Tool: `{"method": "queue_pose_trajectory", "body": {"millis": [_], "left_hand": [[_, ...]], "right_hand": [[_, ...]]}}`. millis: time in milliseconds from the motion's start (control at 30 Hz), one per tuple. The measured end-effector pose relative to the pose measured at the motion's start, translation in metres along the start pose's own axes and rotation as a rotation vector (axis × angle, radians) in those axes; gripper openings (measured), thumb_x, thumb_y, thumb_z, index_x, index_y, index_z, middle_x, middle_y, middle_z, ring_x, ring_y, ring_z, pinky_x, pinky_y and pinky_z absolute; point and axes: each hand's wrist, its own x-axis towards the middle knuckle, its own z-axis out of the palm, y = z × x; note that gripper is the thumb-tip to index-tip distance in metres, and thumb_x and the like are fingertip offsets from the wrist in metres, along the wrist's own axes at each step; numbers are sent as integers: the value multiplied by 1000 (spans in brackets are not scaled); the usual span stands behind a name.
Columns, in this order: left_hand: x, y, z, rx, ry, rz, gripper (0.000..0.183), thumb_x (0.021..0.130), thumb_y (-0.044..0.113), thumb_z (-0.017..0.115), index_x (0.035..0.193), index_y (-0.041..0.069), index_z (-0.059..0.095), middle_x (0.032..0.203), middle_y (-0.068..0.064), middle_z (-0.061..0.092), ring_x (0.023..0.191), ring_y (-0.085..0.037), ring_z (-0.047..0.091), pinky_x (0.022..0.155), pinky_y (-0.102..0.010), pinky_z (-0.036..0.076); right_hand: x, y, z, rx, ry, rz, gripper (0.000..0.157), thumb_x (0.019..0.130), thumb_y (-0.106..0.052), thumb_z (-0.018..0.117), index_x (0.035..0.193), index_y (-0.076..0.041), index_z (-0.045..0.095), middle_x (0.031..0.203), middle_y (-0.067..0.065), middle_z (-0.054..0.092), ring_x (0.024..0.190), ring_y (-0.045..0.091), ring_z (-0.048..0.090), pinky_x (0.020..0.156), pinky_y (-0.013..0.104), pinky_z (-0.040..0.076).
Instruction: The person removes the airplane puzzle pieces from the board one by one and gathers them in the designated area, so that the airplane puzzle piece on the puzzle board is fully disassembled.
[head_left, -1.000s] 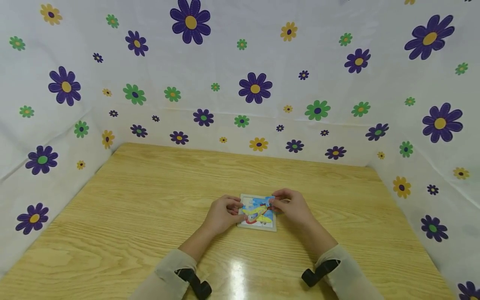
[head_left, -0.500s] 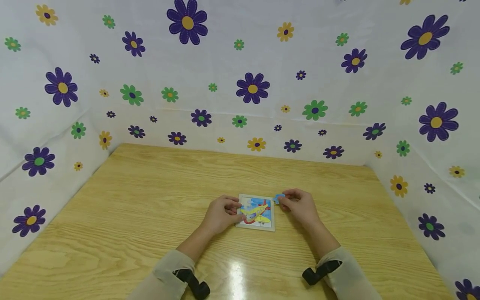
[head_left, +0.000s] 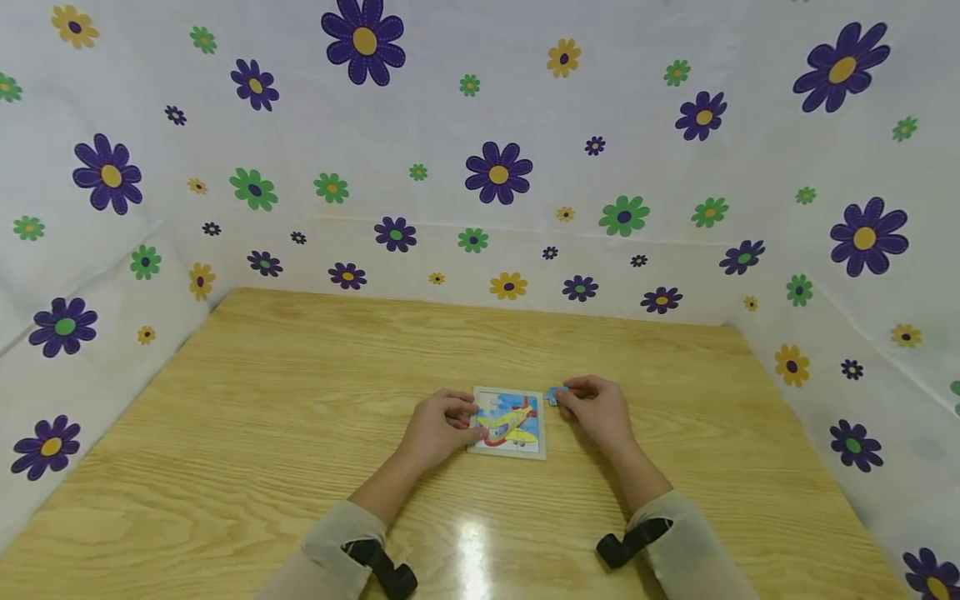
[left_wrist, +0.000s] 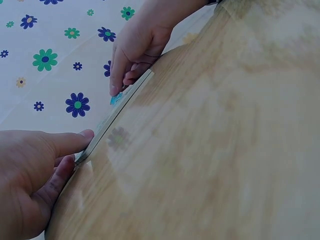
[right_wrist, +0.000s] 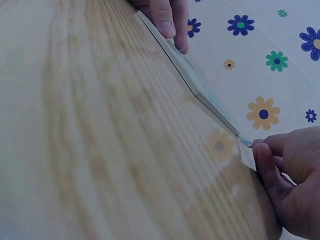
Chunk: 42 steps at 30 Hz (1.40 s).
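Observation:
A small jigsaw puzzle (head_left: 517, 423) with a yellow and red aeroplane on blue lies flat on the table in a pale frame. My left hand (head_left: 438, 429) grips the frame's left edge, the thumb on top and the fingers at the side. Just outside the upper right corner, my right hand (head_left: 600, 412) pinches a blue puzzle piece (head_left: 553, 395) between thumb and forefinger. In the right wrist view the puzzle piece (right_wrist: 245, 141) appears edge-on beside the frame's corner. A pale patch shows in the picture's upper left part.
The wooden table (head_left: 315, 358) extends around the puzzle on all sides. A white cloth with printed flowers (head_left: 420, 108) stands as a wall behind and at both sides. Each wrist bears a black strapped camera (head_left: 633, 543).
My right hand has drawn the blue piece away from over the puzzle's upper right corner to just right of the frame. The left hand keeps its hold. The head view has shifted slightly.

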Motion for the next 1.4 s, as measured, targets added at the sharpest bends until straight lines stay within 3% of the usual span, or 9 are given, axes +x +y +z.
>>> {"method": "queue_pose_trajectory", "body": {"millis": [167,400,767,1000,1267,1400], "left_hand": [[0,-4,-3,5,-10,7,31,77,14,88,103,1,76,121,-10,64,84,-12,62,73,-19,54],[-1,-5,-6,-3,3,2,32,76,15,88,102,1,76,121,-9,65,86,-13,63,73,-20,54],[5,2,-1,-1,-13,37,32,76,14,88,103,0,76,123,-12,64,86,-13,63,73,-20,54],[1,-6,-4,14,-2,8,32,77,17,88,103,3,76,120,-8,65,85,-12,62,73,-19,54],[3,-8,-6,12,-17,18,33,78,20,88,104,4,76,119,-7,65,86,-12,62,73,-20,54],[2,-6,-4,12,-25,13,36,77,19,88,106,2,75,116,-7,65,85,-12,62,74,-20,55]], "right_hand": [[0,-2,4,-6,8,7,27,89,-13,76,110,2,70,91,10,65,62,9,63,59,19,52],[-2,-7,7,-28,2,-11,32,88,-14,77,113,3,69,103,16,65,62,7,64,60,18,53],[-1,-10,-3,-9,8,-3,33,91,-20,73,118,-2,68,106,14,65,68,9,65,65,19,54],[-1,-17,9,-1,-95,-38,30,93,-18,72,118,-2,69,113,16,59,72,11,64,65,20,55],[-6,-38,42,6,-237,-40,26,92,-15,73,115,-3,71,102,13,61,69,14,64,64,23,57],[-8,-39,55,1,-263,-58,22,91,-13,73,110,-1,73,94,10,63,62,12,64,61,24,56]]}}
